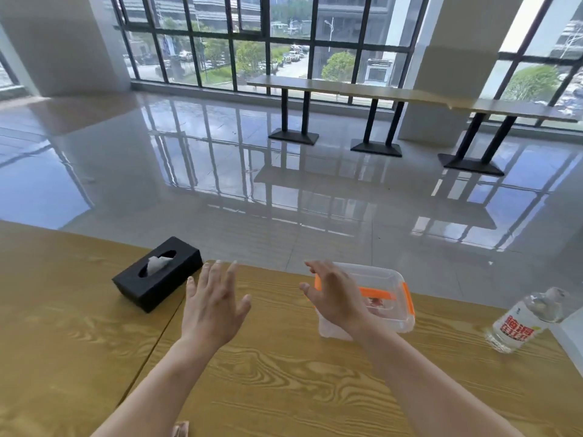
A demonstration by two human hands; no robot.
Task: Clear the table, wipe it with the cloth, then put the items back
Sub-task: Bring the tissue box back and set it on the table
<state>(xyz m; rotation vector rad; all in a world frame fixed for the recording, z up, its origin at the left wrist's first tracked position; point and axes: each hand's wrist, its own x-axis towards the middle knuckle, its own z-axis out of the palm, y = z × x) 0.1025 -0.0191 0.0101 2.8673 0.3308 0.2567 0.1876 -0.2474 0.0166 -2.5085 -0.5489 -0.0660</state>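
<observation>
A wooden table (284, 373) fills the lower part of the head view. On it, at the far left, lies a black tissue box (157, 274) with a white tissue sticking out. A clear plastic container (388, 298) with orange clips stands at the far edge, right of centre. A clear water bottle (523, 321) with a red-lettered label stands at the right. My left hand (214, 305) hovers open between the tissue box and the container, fingers spread. My right hand (337, 299) is open in front of the container's left side and covers part of it. A scrap of pinkish cloth (180, 429) peeks in at the bottom edge.
A seam (148, 351) divides the table into two boards. Past the table's far edge lies a shiny tiled floor (252, 171). A long narrow bench table (378, 89) on black legs stands by the windows. A white surface (571, 329) cuts in at the right edge.
</observation>
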